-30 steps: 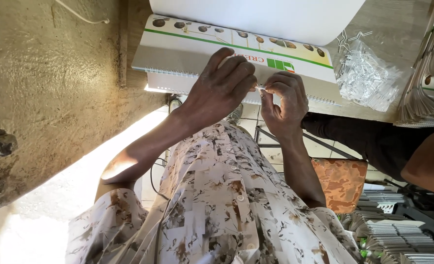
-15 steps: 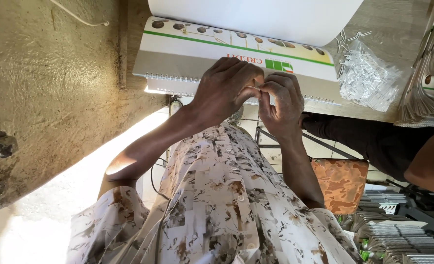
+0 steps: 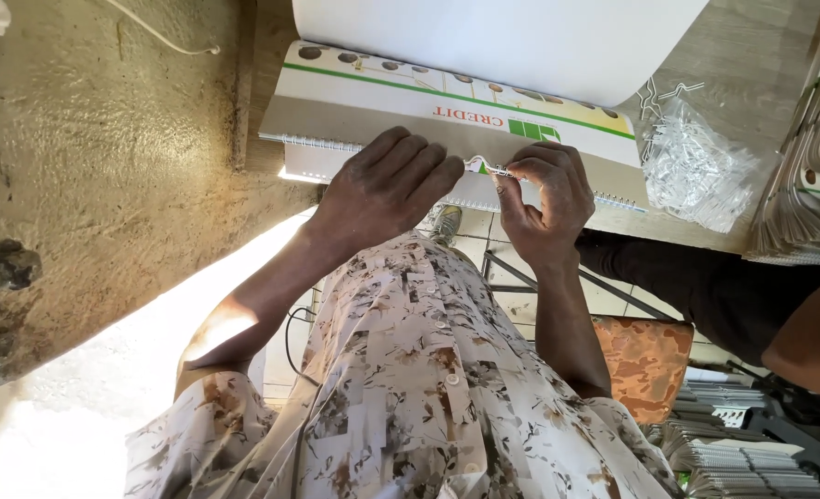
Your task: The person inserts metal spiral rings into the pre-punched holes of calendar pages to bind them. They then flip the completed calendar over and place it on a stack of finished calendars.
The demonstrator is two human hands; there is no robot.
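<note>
Overhead, a big white sheet (image 3: 502, 42) is curving across the top of the view, lying over the upper part of a spiral-bound calendar (image 3: 373, 102) with a green stripe, green blocks and a row of small round pictures along its far edge. That calendar is lying flat on a wooden table (image 3: 752, 46), its wire binding (image 3: 317, 143) running along the near edge, right where both hands are working.

Lower down, the person's patterned shirt (image 3: 410, 397) is filling the middle of the view, and a co-worker's dark sleeve (image 3: 705, 291) and bare forearm are reaching in from the right. Beside the calendar, a clear bag of small wire pieces (image 3: 696, 171) is sitting on the table, with a stack of bound booklets (image 3: 812, 166) just past it at the right edge.

The left hand (image 3: 387, 189) is lying palm down on the binding edge, fingers close together and stretched toward the right hand, pressing the calendar. The right hand (image 3: 544, 199) is curling narrowly, thumb and forefinger pinching a small wire hanger (image 3: 485, 168) at the middle of the binding. The two hands are almost touching there.
</note>
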